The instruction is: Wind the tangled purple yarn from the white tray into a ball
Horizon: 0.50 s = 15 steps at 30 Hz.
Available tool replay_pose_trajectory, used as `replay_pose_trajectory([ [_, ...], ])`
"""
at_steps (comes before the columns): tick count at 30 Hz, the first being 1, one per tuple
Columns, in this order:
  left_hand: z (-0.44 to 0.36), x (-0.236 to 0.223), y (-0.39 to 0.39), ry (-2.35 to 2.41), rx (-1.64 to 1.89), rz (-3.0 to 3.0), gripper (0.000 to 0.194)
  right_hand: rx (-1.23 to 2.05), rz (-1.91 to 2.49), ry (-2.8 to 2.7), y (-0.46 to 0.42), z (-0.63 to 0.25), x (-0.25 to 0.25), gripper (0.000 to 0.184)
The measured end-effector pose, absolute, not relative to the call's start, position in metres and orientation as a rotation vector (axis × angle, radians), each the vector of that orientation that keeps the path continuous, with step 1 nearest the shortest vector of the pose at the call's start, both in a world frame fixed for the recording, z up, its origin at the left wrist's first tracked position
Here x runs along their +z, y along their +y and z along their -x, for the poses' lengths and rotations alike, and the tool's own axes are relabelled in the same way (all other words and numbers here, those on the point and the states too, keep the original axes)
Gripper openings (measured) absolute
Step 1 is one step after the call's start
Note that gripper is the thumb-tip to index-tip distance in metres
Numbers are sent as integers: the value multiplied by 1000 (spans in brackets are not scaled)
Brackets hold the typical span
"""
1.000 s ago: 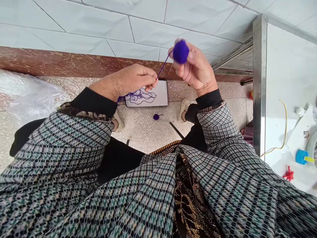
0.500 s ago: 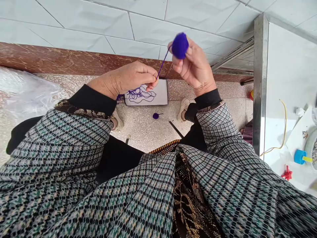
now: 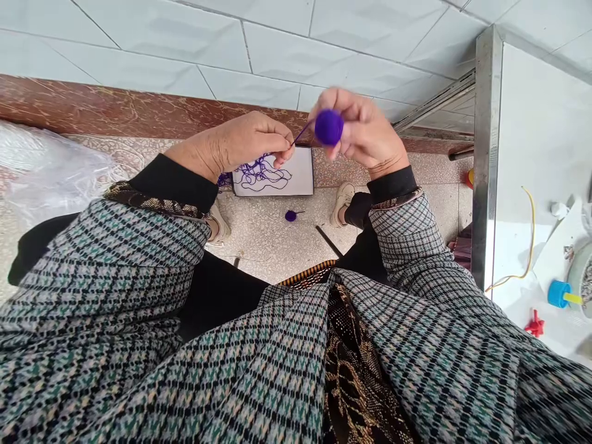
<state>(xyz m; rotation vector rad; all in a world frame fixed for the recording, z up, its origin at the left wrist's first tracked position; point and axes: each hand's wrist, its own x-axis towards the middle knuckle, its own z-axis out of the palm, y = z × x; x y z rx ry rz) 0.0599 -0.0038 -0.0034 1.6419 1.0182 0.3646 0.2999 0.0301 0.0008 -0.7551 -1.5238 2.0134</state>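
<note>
I'm using the white tray (image 3: 303,169) as my landmark. The purple yarn ball (image 3: 328,127) is held above and right of it, in the fingertip grip of the right hand (image 3: 367,131). The left hand (image 3: 250,140), above the tray's left part, has its grip pinched on the strand (image 3: 303,131) running to the ball. My worry is the tangle (image 3: 266,179) in the tray, spilling past its left edge: a caught loop could jerk the strand taut and pull the ball free. A smaller ball (image 3: 290,216), on the floor nearside of the tray, could be kicked. Left of the tray, a clear plastic bag (image 3: 86,169) holds something white; well right, on the table (image 3: 518,142), a tub's (image 3: 576,262) contents are too small to identify.
</note>
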Motion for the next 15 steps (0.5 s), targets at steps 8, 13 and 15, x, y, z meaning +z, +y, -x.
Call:
replay_pose_trajectory([
  [8,-61,-11,-5,893,324,-1549,27,1579,1369,-2175,33,-289,1,29],
  [13,-58,-13,-6,848,495,-1289,24,2252,593,-2120,34,-316,13,50],
  [15,-58,-16,-7,802,501,-1230,24,2223,449,-1757,30,-323,11,58],
])
